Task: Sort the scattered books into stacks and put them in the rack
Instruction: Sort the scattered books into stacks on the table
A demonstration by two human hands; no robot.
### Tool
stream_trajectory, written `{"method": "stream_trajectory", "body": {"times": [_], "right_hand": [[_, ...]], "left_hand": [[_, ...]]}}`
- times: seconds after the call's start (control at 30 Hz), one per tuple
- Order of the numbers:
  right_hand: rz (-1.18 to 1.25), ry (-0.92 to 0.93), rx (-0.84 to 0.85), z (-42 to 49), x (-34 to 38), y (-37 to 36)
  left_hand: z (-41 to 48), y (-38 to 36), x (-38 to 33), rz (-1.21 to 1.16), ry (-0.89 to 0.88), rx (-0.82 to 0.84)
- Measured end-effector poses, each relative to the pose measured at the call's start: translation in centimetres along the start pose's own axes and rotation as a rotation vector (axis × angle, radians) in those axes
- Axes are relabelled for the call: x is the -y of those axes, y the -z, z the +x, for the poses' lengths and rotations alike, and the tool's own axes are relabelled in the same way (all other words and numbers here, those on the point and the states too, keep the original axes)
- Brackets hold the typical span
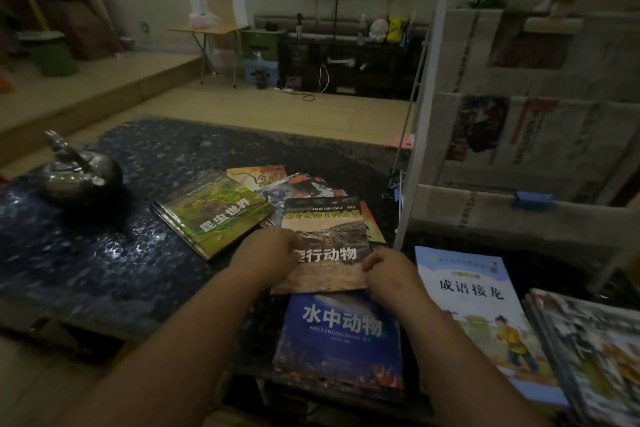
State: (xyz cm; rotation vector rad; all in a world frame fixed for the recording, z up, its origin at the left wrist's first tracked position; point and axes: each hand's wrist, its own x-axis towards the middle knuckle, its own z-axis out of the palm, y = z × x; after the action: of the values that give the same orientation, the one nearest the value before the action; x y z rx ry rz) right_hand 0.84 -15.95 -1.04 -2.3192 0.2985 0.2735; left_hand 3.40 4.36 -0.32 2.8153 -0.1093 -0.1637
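Observation:
A brown reptile book lies in the middle of the dark table. My left hand holds its left edge and my right hand pinches its lower right edge. Its near edge overlaps a blue water-animals book that tops a stack. A green insect book tops another stack to the left. Several loose books lie fanned out behind the brown one. The white rack with fabric pockets stands at the right.
A metal kettle sits on the table's far left. A light-blue idiom book and a pile of magazines lie at the near right. Wooden floor, a folding table and a dark cabinet are beyond.

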Motion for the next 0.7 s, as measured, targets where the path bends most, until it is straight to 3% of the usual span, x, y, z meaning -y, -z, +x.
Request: {"method": "stream_trajectory", "body": {"times": [0.13, 0.27, 0.37, 0.5, 0.7], "right_hand": [[-0.119, 0.007, 0.049, 0.0, 0.1, 0.0], [-0.297, -0.013, 0.12, 0.0, 0.1, -0.9], [-0.437, -0.016, 0.047, -0.1, -0.2, -1.5], [-0.476, 0.116, -0.01, -0.1, -0.3, -1.7], [-0.388, 0.285, 0.164, -0.3, -0.7, -2.4]], "left_hand": [[0.7, -0.9, 1.0, -0.217, 0.197, -0.063], [1.1, -1.9, 1.6, -0.407, 0.282, -0.049], [1.3, -1.7, 1.4, -0.541, 0.333, -0.046], [1.0, -1.0, 0.8, -0.545, 0.35, 0.035], [0.5, -0.6, 0.6, -0.443, 0.325, 0.205]]}}
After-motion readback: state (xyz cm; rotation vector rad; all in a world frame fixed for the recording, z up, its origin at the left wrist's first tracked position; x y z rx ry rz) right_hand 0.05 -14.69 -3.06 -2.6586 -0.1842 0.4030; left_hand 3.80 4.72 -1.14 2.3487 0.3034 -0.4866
